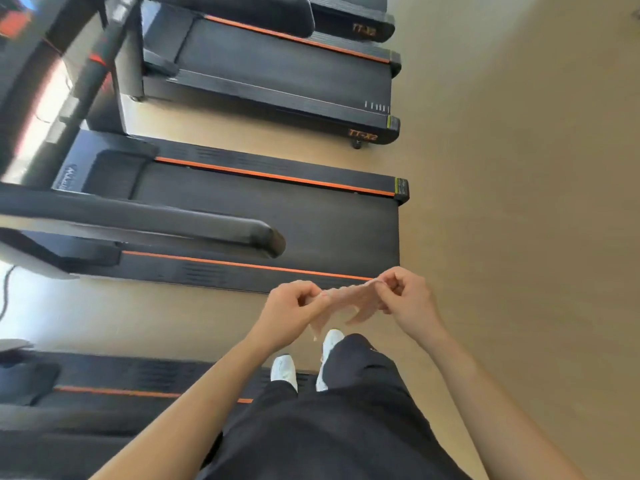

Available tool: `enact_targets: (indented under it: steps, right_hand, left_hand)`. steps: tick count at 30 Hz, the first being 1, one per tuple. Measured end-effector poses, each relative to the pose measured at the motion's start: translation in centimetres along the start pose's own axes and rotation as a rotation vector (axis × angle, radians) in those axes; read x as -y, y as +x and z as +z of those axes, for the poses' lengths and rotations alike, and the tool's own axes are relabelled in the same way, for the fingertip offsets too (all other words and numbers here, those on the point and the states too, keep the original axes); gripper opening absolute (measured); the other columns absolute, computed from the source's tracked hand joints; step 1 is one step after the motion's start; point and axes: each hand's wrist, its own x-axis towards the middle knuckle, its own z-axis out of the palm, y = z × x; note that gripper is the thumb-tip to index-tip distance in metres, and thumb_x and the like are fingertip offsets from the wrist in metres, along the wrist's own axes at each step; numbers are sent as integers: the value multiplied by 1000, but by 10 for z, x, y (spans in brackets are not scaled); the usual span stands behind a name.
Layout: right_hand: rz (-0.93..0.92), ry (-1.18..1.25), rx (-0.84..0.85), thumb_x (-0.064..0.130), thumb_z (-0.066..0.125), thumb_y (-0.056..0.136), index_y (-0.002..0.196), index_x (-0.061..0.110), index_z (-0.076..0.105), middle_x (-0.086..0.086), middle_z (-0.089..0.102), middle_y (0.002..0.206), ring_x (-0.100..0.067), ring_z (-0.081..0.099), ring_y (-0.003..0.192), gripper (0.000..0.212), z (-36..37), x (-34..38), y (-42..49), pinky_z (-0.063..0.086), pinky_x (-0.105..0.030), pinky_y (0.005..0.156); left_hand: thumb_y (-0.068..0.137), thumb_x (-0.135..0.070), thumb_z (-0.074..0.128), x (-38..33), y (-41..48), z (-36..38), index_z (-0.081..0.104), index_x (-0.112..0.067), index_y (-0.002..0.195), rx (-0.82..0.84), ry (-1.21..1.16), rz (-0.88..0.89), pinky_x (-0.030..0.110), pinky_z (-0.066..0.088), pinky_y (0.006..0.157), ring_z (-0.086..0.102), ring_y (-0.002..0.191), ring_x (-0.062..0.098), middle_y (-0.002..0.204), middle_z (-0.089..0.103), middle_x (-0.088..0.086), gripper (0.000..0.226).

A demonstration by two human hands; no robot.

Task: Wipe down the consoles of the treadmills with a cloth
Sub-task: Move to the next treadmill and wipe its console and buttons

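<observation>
Person standing, dark trousers (pixel 346 427) and white shoes (pixel 284 370), feet at the rear end of the nearest treadmill (pixel 104 386). Left hand (pixel 291 308) and right hand (pixel 407 294), each grip pinched shut on one end of a pale pink cloth (pixel 343 303), held stretched between them above the shoes, its lower part hanging loose. Beyond, on the tan floor (pixel 519 202): second treadmill (pixel 277 216) with black handrail (pixel 156 223); third (pixel 284 77) and fourth (pixel 349 22) behind; consoles blurred at left edge.

Orange "TT-X2" on the rear end caps (pixel 363 134) of two treadmills (pixel 277 74)
</observation>
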Motion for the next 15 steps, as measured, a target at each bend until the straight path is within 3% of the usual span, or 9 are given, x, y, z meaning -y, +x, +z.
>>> enact_targets:
  steps: [4,6,11,13,15]
  right_hand:
    - [-11,-90,61,7,71,90,78,24,68,1,68,74,-19,63,71,20,-20,11,76,54,-31,64]
    - [-2,-148,122,8,72,89,77,26,68,4,70,75,-19,66,74,22,-28,11,122,55,-33,67]
    - [-49,-240,282,17,71,91,79,28,69,13,69,67,-10,64,67,17,-37,29,250,49,-23,63]
    - [-53,-317,380,18,68,91,80,28,69,9,70,67,-8,64,66,15,-38,42,301,50,-24,64]
    - [-66,-412,481,22,66,91,80,30,68,8,71,70,-10,67,73,13,-34,58,349,55,-31,72]
  left_hand:
    - [82,-48,68,-29,65,-6,72,-22,77,-181,-127,21,21,44,64,52,65,5,72,66,-4,27]
    - [80,-50,67,-48,103,-10,72,-27,75,-262,-146,26,20,47,65,55,67,5,76,69,-3,23]
    - [91,-23,73,-77,205,-25,74,-23,78,-389,-190,-70,28,51,66,60,64,7,72,70,-2,13]
    - [90,-27,74,-91,236,-34,76,-22,79,-433,-220,-105,32,55,68,63,64,7,71,73,-1,13]
    - [92,-28,75,-102,260,-45,77,-23,78,-468,-223,-143,25,52,66,61,62,3,70,73,-2,15]
